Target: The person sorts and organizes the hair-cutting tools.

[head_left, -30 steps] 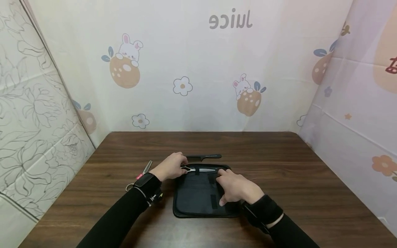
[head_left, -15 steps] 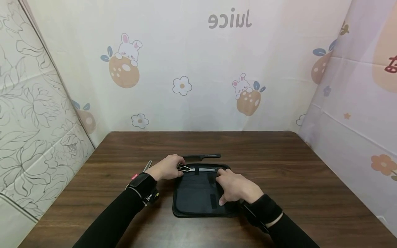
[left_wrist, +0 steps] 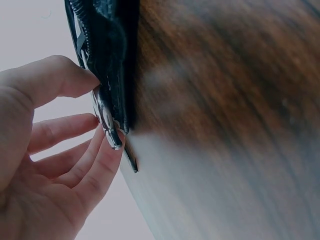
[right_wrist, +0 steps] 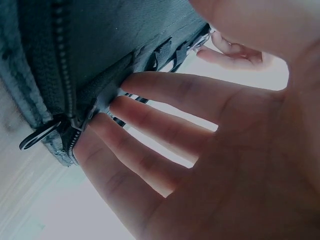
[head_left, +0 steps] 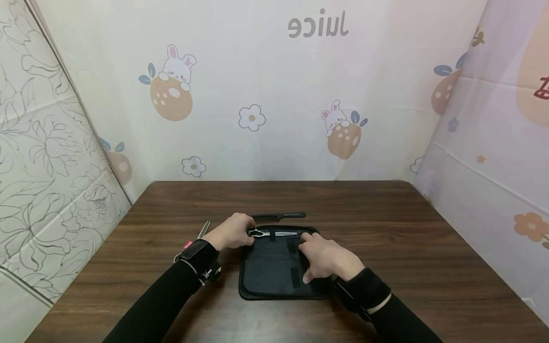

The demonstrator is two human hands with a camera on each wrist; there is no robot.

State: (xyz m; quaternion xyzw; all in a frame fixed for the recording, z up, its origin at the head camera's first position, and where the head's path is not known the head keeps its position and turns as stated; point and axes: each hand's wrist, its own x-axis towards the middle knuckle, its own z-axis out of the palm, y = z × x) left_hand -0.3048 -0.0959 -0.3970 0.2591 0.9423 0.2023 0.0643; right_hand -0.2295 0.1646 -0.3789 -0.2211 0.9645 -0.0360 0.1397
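A black zip case (head_left: 274, 271) lies on the wooden table, with silver scissors (head_left: 285, 234) along its far edge under a small black strap (head_left: 272, 236). At the case's far left corner my left hand (head_left: 231, 232) pinches the scissors' handles; the left wrist view shows the thumb and fingers on either side of the handles (left_wrist: 107, 117). My right hand (head_left: 330, 257) rests at the case's right side. Its fingers (right_wrist: 155, 120) reach straight to the far right edge, near the blade tip and the zip pull (right_wrist: 40, 134). The palm hides part of that side.
Beyond the case lies a black comb (head_left: 283, 216), its left end behind the left hand. Another pair of scissors (head_left: 204, 229) with a red tag (head_left: 188, 244) lies to the left, partly covered by the left wrist. A printed curtain (head_left: 274, 143) stands behind the table.
My left hand has shifted a little to the left, so more of the scissors' handles shows. The right hand and the case stay where they were.
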